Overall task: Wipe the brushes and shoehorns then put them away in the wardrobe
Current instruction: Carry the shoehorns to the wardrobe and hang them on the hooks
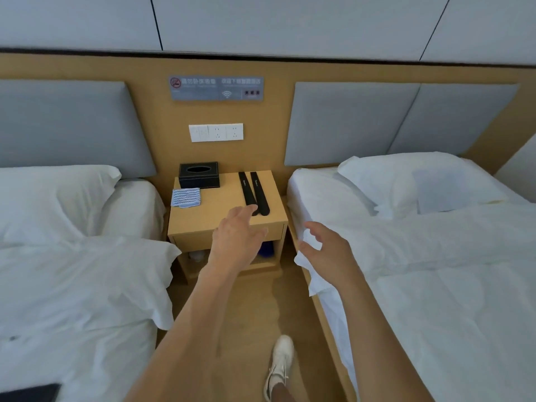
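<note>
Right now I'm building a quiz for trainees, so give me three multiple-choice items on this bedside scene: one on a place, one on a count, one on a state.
1. Where does the folded blue striped cloth lie?
A. on the left bed
B. on the nightstand, in front of the black tissue box
C. on the floor

2. How many black shoehorns lie on the nightstand?
A. one
B. two
C. four

3. What is the right hand doing?
A. holding a white tissue
B. pressing the pillow
C. gripping a shoehorn

Key: 1 B, the cloth sits at the top's left, just before the box. 2 B, two long strips lie side by side. 3 A, its fingers curl round the tissue.
</note>
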Demonstrator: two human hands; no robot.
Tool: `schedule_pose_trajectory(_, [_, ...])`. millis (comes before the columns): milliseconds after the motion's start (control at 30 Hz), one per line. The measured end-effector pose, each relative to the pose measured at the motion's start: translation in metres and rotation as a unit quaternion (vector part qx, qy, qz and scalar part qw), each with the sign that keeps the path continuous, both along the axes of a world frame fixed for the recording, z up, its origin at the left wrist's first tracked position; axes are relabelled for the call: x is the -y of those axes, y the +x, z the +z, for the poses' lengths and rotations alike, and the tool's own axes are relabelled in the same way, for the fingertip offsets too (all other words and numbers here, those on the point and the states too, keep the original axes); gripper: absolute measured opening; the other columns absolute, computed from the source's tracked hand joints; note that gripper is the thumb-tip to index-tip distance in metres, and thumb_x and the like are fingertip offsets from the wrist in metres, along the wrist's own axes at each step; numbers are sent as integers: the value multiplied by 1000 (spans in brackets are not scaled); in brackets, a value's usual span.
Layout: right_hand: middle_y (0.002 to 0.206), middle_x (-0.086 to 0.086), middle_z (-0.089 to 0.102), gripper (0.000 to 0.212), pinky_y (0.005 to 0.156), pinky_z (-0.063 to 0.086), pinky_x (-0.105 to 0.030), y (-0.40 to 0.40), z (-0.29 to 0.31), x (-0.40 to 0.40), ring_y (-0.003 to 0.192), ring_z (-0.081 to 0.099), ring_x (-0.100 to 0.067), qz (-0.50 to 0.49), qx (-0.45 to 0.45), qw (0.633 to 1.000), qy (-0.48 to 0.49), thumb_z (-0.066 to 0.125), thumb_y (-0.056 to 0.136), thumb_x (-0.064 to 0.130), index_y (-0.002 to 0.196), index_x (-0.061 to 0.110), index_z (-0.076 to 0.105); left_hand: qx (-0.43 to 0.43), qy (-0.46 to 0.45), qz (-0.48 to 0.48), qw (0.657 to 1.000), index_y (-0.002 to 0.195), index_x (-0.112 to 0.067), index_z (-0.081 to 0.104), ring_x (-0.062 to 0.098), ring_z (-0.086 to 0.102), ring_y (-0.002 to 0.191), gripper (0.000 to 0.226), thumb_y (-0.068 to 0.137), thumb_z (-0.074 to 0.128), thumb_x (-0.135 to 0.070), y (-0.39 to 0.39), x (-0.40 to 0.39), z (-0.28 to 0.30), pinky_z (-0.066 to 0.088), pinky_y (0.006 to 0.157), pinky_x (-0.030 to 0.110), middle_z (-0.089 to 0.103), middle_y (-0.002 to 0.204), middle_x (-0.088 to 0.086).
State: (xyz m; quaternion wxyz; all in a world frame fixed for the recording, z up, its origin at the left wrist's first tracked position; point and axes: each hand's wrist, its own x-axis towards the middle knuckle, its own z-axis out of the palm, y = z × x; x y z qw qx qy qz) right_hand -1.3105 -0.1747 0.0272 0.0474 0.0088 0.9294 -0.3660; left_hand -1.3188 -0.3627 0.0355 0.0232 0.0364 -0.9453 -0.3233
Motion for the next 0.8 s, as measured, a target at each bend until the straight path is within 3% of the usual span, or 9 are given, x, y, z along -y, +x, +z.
schedule_pose_trajectory(467, [147,1,52,51,102,48,-38,-330,-78,52,133,51,-22,67,98,993,-12,63,96,36,144,33,46,110,-100,65,987,146,-27,36,24,51,126,56,95,58,-40,-297,60,-74,49,100,41,45,146,4])
schedule_pose_trajectory(667, [143,-2,55,48,100,50,-36,-430,-130,63,128,54,-22,120,184,975,25,62,96,37,142,27,49,194,-140,33,970,147,-26,31,29,54,121,57,97,54,-38,-391,71,-126,50,97,42,45,141,9])
schedule_pose_trajectory(800, [144,-2,53,46,104,49,-37,-481,-166,58,129,52,-22,115,242,962,49,63,96,37,139,26,52,269,-110,-13,957,151,-23,22,34,50,124,64,97,54,-36,-436,75,-172,47,101,47,40,145,13])
